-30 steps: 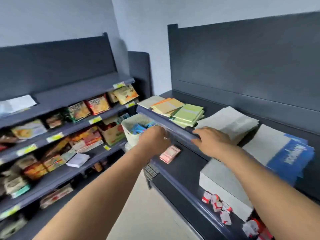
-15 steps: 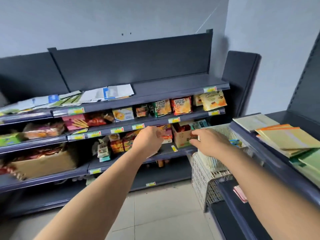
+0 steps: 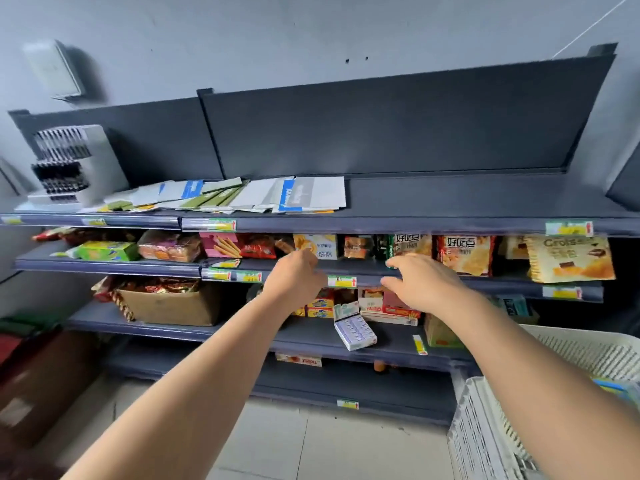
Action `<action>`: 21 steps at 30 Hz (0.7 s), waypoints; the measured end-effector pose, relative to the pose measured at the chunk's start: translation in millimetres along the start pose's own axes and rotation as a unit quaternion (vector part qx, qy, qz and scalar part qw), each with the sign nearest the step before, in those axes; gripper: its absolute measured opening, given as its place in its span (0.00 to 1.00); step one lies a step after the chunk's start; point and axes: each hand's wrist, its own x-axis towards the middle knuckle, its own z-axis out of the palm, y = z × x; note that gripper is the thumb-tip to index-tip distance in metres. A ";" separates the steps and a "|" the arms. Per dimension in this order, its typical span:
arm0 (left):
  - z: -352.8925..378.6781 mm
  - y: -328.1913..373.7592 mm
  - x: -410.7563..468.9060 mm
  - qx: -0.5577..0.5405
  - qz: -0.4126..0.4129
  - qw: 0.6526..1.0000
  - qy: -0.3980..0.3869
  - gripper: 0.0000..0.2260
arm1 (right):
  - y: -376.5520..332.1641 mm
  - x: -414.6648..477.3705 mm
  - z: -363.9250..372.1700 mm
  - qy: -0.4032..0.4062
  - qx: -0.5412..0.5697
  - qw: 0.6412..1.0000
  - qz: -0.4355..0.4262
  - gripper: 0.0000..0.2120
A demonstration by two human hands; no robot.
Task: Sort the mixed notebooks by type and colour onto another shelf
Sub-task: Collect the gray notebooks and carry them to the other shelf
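1. We see the notebooks lying in a loose, overlapping heap on the top shelf, left of its middle.
2. The left hand is held out below them, in front of the snacks, fingers curled in; we see nothing in it.
3. The right hand hovers near it, fingers loosely spread, holding nothing.
4. A white basket stands at lower right.

Camera: single wide-angle, worn on the person's head.
Standpoint: in front of the dark shelving unit, higher than its top shelf.
Facing: forward and slightly down, toward the unit's middle.
Nearness: close; the unit spans the frame's width, edges bowed by the lens.
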 end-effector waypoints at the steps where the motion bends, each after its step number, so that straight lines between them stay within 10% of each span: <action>1: -0.6 -8.3 12.9 -0.004 -0.008 1.000 0.005 0.08 | -4.7 15.3 4.9 -0.007 -0.001 1.000 -0.007 0.23; 21: -25.8 -124.8 328.3 -0.027 -0.027 0.999 0.005 0.16 | -74.7 334.5 49.6 -0.008 0.045 0.998 0.038 0.22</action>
